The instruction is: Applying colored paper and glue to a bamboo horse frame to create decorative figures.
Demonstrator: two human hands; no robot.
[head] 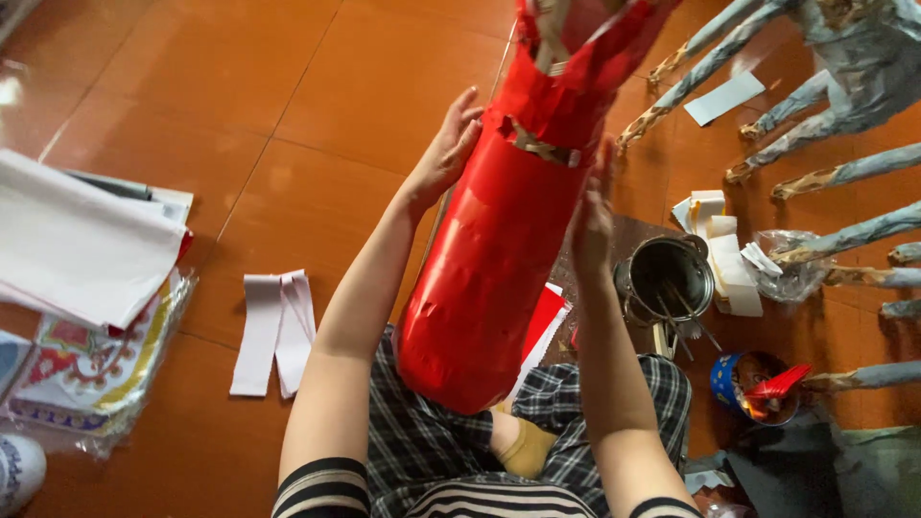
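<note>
Red paper cylinder [499, 240] slants away upward.

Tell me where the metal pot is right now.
In the head view, the metal pot stands on the floor at the person's right, just beyond the right hand and red paper cylinder, beside a stack of white paper strips.

Head view, steeply down, close.

One big red paper-covered cylinder [499, 240] — two hands on it, left hand [443, 153] and right hand [593, 216]. One metal pot [667, 278]. One small blue tin [753, 384]. Two white paper strips [273, 331] on the floor — one stack of white sheets [82, 245]. At least nine grey paper-wrapped sticks [844, 173].
</note>
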